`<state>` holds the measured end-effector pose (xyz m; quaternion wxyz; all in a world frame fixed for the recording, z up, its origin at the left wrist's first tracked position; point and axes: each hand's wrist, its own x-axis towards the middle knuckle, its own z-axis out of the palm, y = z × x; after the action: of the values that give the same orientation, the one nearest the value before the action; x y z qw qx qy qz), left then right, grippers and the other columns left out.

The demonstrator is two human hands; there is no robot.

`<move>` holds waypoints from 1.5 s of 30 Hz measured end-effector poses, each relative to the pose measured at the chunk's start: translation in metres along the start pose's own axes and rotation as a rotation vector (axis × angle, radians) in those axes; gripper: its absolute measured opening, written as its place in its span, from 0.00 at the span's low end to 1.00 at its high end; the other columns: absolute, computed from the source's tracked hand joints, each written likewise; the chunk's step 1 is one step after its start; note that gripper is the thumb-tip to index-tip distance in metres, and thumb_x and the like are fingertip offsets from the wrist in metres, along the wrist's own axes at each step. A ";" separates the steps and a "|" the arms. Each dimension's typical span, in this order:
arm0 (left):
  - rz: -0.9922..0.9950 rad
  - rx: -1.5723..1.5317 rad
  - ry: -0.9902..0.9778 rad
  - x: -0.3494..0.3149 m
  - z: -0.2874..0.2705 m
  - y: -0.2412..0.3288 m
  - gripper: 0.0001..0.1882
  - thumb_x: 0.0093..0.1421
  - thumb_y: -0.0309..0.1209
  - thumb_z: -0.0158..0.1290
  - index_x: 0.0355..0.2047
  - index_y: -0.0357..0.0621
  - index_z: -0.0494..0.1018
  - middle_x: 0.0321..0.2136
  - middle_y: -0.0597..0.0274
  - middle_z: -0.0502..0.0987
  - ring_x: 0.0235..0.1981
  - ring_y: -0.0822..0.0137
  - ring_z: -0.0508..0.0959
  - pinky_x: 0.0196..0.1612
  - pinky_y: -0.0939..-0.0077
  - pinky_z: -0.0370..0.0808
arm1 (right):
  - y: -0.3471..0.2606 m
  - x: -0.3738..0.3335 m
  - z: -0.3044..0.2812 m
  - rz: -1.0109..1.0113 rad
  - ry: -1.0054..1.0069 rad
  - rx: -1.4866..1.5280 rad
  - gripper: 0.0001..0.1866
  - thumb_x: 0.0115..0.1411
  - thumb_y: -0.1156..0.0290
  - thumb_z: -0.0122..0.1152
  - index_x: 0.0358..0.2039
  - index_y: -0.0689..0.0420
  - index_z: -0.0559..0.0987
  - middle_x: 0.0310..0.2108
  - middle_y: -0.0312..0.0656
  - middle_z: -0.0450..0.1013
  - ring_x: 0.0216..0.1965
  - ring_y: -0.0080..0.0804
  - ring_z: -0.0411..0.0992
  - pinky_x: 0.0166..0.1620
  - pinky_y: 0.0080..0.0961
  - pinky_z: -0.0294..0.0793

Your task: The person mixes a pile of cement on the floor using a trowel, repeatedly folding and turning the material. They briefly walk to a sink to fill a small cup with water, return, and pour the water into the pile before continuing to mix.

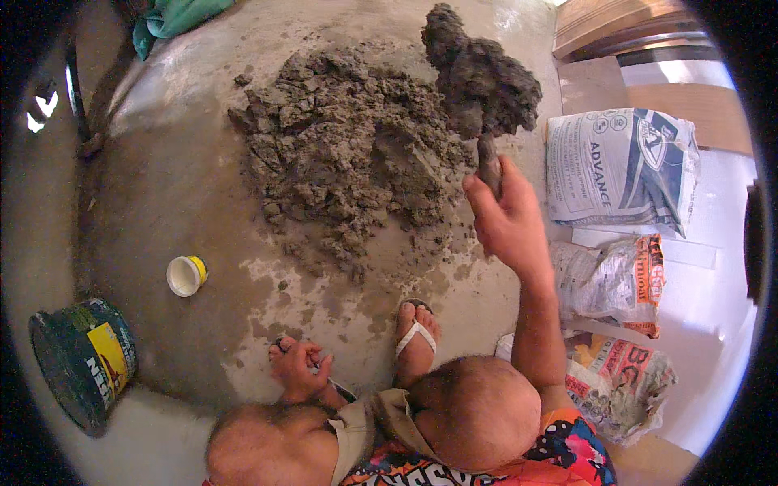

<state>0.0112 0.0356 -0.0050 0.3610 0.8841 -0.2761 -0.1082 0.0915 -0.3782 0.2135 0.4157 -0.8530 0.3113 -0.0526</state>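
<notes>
Mortar pile (pixel 340 150) = biggest, wet & lumpy, on floor ahead of the feet. Heaped load (pixel 490 85) at its far R edge, sat on trowel (pixel 489 166); blade's buried, can't tell if it's fully clear of pile. R hand (pixel 512 223) has fingers wrapped tight round handle. From where I'm stood, best: wrist firm, blade level, load centred; overhang at tip could drop off. L hand (pixel 303 368) down by L foot, part hidden; can't tell how open or if holding anything.

Around, big to small: blue-&-white bag (pixel 620 170), crumpled red-&-grey bag (pixel 624 389), orange-&-white bag (pixel 608 279), all R side nr R forearm, so tight elbow room. Dk green bucket (pixel 81 364) far L, green cloth (pixel 182 16) top L, cut off. R foot (pixel 417 340) nr pile's near edge, spill risk. Small tub (pixel 186 276) L of pile, not in the way.
</notes>
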 end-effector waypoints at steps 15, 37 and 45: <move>-0.121 -0.063 -0.022 -0.013 0.015 -0.009 0.17 0.50 0.37 0.70 0.37 0.50 0.77 0.19 0.69 0.74 0.24 0.63 0.73 0.44 0.59 0.69 | 0.115 -0.144 0.007 0.333 -0.016 -0.084 0.14 0.69 0.66 0.60 0.50 0.57 0.71 0.27 0.43 0.72 0.23 0.37 0.71 0.26 0.36 0.69; -0.099 -0.055 -0.068 -0.002 0.006 -0.005 0.18 0.52 0.34 0.69 0.40 0.44 0.77 0.20 0.66 0.75 0.22 0.67 0.75 0.31 0.71 0.73 | 0.042 -0.037 0.004 0.482 -0.317 0.811 0.11 0.67 0.65 0.62 0.37 0.53 0.68 0.19 0.27 0.61 0.11 0.20 0.57 0.11 0.26 0.59; -0.155 -0.059 -0.086 -0.015 0.013 -0.018 0.17 0.52 0.40 0.68 0.38 0.50 0.77 0.19 0.68 0.74 0.24 0.64 0.74 0.48 0.54 0.66 | 0.092 -0.022 0.058 -0.128 0.241 -0.460 0.16 0.67 0.74 0.53 0.52 0.62 0.64 0.36 0.65 0.76 0.33 0.69 0.76 0.32 0.59 0.74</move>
<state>0.0011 0.0468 -0.0269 0.3652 0.8864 -0.2189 -0.1818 0.0492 -0.3687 0.1112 0.1666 -0.9306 0.3075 -0.1079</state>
